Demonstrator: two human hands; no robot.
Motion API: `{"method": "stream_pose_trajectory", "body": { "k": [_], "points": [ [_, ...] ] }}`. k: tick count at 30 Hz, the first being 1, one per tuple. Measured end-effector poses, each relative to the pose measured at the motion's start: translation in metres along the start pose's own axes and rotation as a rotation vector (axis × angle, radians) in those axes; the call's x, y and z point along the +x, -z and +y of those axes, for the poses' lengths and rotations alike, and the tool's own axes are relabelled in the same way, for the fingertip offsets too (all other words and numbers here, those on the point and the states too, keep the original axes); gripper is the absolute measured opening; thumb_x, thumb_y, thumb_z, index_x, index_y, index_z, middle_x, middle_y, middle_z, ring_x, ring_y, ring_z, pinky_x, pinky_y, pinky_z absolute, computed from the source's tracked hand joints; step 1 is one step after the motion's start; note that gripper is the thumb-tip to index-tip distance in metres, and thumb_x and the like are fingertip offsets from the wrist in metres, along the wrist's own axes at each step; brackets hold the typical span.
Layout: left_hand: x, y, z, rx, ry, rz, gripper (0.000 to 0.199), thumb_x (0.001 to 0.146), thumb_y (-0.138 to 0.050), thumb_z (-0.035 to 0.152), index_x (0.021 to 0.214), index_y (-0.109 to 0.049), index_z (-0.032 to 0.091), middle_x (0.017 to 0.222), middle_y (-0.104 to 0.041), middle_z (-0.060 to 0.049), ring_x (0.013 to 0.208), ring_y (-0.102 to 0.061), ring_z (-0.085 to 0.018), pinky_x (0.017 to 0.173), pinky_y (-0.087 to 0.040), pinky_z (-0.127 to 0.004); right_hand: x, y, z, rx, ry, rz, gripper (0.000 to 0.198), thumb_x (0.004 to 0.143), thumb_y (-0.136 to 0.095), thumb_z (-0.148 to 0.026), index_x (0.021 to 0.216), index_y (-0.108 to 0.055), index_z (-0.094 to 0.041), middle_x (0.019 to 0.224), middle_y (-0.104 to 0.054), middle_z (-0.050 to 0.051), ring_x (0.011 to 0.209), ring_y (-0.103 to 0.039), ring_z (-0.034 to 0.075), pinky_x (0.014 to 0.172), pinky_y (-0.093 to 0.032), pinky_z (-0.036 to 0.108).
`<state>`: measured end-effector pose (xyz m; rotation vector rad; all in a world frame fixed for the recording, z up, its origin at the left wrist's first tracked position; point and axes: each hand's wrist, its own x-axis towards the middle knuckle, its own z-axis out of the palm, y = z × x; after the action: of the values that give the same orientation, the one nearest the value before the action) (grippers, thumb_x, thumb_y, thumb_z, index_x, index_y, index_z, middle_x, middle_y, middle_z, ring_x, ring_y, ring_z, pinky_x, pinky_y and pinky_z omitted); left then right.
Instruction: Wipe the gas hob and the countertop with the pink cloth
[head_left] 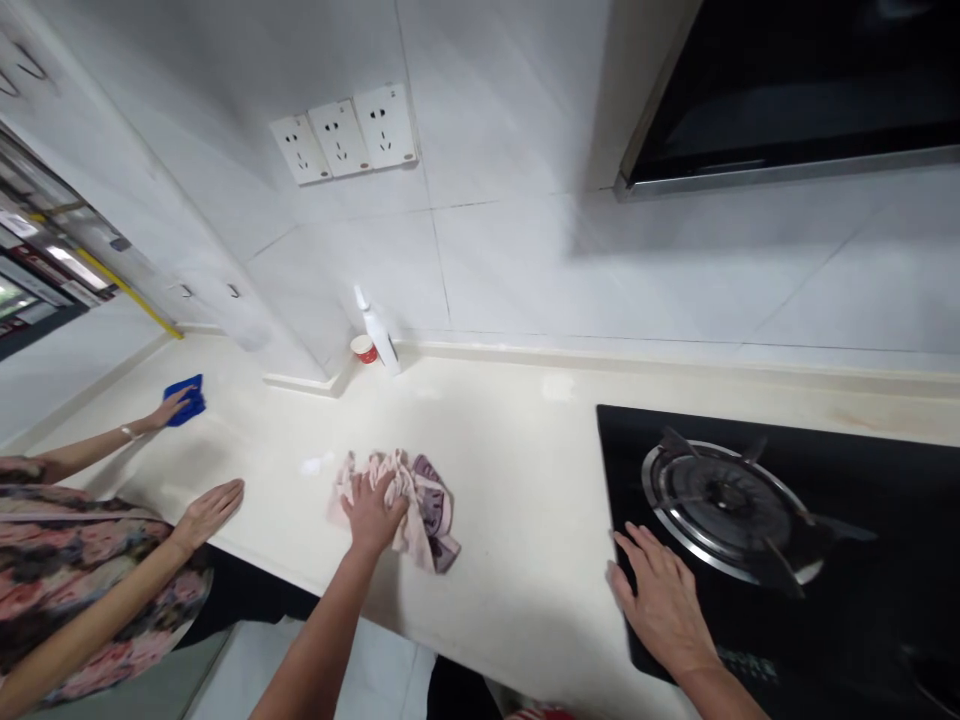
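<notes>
A crumpled pink cloth (431, 500) with a purple printed part lies on the cream countertop (517, 540). My left hand (373, 512) presses down on it, fingers bent into its folds. To the right, my right hand (661, 600) rests with fingers apart on the left edge of the black gas hob (757, 640). It holds nothing and lies just in front of the round burner (724, 500). Small whitish patches show on the counter left of the cloth and near the wall.
At left, a co-worker's hand (174, 408) is on a blue cloth (193, 398); their other hand (210, 515) lies flat on the counter. A white spray bottle (381, 335) and red-white cup (364, 349) stand by the wall. A black range hood (802, 90) overhangs the hob.
</notes>
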<state>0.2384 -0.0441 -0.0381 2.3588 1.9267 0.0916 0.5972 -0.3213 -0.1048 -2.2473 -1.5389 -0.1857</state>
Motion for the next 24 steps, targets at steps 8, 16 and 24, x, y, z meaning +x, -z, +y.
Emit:
{"method": "stream_pose_trajectory", "body": {
  "k": [8,16,24],
  "points": [
    [-0.010,-0.019,0.124,-0.126,-0.399,-0.098,0.060,0.079,-0.065,0.053,0.136,-0.056,0.037,0.161,-0.033,-0.006,0.148,-0.023,-0.037,0.117,-0.016,-0.063,-0.002,-0.005,0.006,0.002,0.019,0.024,0.047,0.094,-0.039,-0.041,0.130,-0.057,-0.016,0.142,-0.054,0.015,0.137,-0.044,0.029,0.112,-0.034,0.049],
    [-0.161,-0.041,0.119,-0.282,-0.796,-0.127,0.047,0.081,-0.059,0.058,0.124,-0.063,0.038,0.152,-0.046,-0.002,0.141,-0.038,-0.030,0.121,-0.018,-0.053,-0.004,-0.006,0.007,-0.003,0.029,0.026,0.047,0.095,-0.039,-0.040,0.131,-0.057,-0.016,0.143,-0.054,0.015,0.138,-0.043,0.029,0.113,-0.033,0.050],
    [-0.071,-0.008,-0.001,0.025,-0.161,0.035,0.036,0.084,-0.055,0.038,0.117,-0.066,0.029,0.134,-0.055,-0.011,0.128,-0.047,-0.033,0.106,-0.037,-0.051,0.006,0.002,-0.003,-0.009,-0.001,0.021,0.041,0.096,-0.042,-0.034,0.128,-0.059,-0.015,0.143,-0.054,0.014,0.139,-0.041,0.027,0.113,-0.032,0.048]
  ]
}}
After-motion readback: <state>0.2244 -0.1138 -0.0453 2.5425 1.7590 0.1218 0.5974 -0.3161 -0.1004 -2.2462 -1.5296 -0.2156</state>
